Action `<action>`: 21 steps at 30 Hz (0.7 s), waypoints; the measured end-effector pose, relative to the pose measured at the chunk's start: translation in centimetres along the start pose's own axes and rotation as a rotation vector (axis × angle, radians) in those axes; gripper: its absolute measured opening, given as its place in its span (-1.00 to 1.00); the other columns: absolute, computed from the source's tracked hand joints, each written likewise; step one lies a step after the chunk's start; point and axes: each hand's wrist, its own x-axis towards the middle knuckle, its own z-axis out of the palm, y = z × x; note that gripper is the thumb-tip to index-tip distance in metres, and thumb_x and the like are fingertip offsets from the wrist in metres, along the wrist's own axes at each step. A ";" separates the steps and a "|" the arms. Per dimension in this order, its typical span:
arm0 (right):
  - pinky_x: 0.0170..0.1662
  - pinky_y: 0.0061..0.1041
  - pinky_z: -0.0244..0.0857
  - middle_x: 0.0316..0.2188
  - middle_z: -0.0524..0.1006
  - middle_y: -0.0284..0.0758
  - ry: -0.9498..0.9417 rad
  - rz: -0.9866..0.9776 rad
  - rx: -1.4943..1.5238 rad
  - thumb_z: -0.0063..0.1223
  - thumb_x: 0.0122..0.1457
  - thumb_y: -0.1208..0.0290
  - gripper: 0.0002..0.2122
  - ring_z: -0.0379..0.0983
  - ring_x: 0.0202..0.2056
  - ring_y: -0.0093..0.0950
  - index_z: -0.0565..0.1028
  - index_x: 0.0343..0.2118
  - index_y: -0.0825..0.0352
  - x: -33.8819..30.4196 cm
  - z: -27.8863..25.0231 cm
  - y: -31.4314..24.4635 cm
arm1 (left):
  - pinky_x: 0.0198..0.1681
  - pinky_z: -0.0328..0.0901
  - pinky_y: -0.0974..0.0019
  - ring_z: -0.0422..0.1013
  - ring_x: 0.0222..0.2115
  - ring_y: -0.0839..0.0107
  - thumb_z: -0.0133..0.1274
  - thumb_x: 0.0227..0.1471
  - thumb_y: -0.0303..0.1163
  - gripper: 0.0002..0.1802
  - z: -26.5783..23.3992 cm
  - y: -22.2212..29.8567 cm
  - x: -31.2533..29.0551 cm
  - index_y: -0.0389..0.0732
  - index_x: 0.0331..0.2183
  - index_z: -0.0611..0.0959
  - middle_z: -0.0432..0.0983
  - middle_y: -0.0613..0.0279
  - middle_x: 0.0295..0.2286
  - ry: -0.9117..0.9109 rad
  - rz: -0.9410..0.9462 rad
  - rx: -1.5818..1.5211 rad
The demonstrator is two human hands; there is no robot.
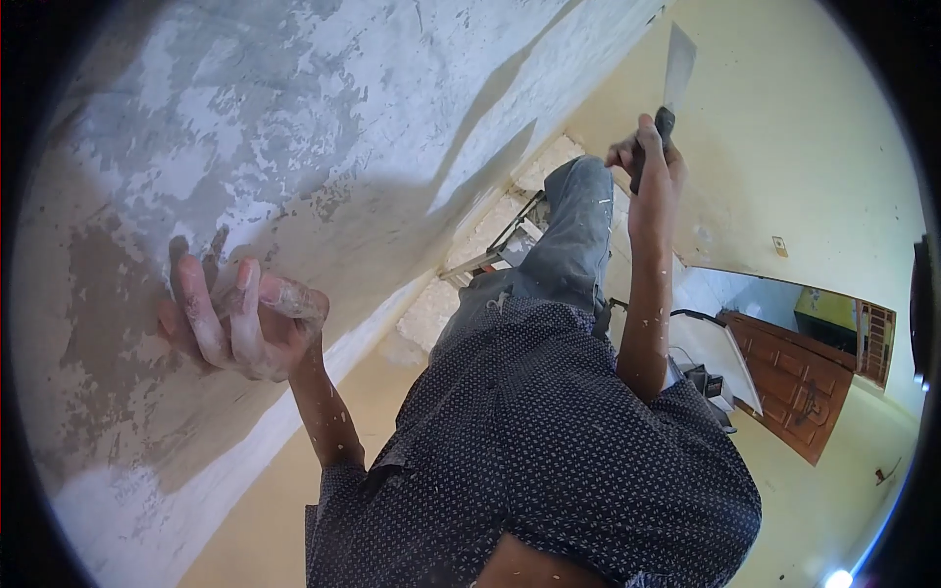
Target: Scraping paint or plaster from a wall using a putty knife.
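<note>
My right hand (652,162), raised at the upper right, grips the dark handle of a putty knife (679,67). Its broad metal blade points up, in front of the pale yellow wall. On the left, my left hand (245,318) is dusted with white powder, its fingers apart and loosely bent, with nothing seen in them. That hand is close beside a patchy grey and white wall surface (304,118), where the coating has flaked off in places. Whether the fingertips touch the surface I cannot tell.
Part of a metal ladder (495,257) shows beside my legs, above a floor strewn with pale debris (426,312). A brown panelled door (789,387) and a white-topped object (716,348) are at the right. The yellow wall carries a small socket plate (780,246).
</note>
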 end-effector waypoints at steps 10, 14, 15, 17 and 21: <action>-0.08 -0.42 0.38 -0.26 0.55 -0.13 -0.070 -0.259 0.000 -0.15 0.28 0.19 -0.58 0.49 -0.18 -0.39 0.48 -0.21 0.57 1.8 3.1 0.0 | 0.11 0.06 0.14 0.43 -0.17 0.36 -0.13 0.14 -0.32 -0.90 0.0 1.2 0.8 0.09 -0.30 0.49 0.52 0.24 -0.19 -0.127 -0.064 -0.036; -0.07 -0.51 0.33 -0.24 0.54 -0.17 -0.070 -0.499 -0.008 -0.15 0.28 0.18 -0.59 0.47 -0.17 -0.46 0.45 -0.08 0.50 2.8 5.7 -0.7 | 0.11 0.04 0.17 0.38 -0.12 0.42 -0.15 0.15 -0.35 -0.88 0.2 1.4 0.9 0.10 -0.31 0.49 0.54 0.26 -0.22 -0.129 -0.071 0.018; 0.01 -0.35 0.34 -0.03 0.44 -0.11 -0.093 -0.466 -0.082 -0.20 0.29 0.20 -0.57 0.37 0.03 -0.30 0.37 -0.03 0.55 2.0 6.6 -2.1 | 0.11 0.04 0.18 0.36 -0.10 0.40 -0.16 0.15 -0.36 -0.88 0.3 1.4 0.6 0.09 -0.32 0.49 0.56 0.26 -0.24 -0.152 -0.075 0.027; 0.01 -0.35 0.34 -0.01 0.43 -0.12 -0.094 -0.490 -0.052 -0.19 0.29 0.19 -0.57 0.37 0.04 -0.31 0.37 -0.02 0.53 2.0 7.7 -2.2 | 0.10 0.05 0.19 0.32 -0.06 0.37 -0.15 0.15 -0.35 -0.89 0.3 1.5 0.5 0.08 -0.32 0.49 0.56 0.28 -0.25 -0.148 -0.074 0.027; 0.02 -0.38 0.33 0.02 0.40 -0.13 -0.127 -0.463 -0.076 -0.18 0.30 0.18 -0.55 0.33 0.07 -0.33 0.33 0.05 0.50 2.3 8.5 -1.6 | 0.06 0.07 0.21 0.21 0.02 0.28 -0.14 0.16 -0.32 -0.91 0.2 1.6 1.3 0.05 -0.34 0.49 0.57 0.33 -0.27 -0.119 -0.064 0.006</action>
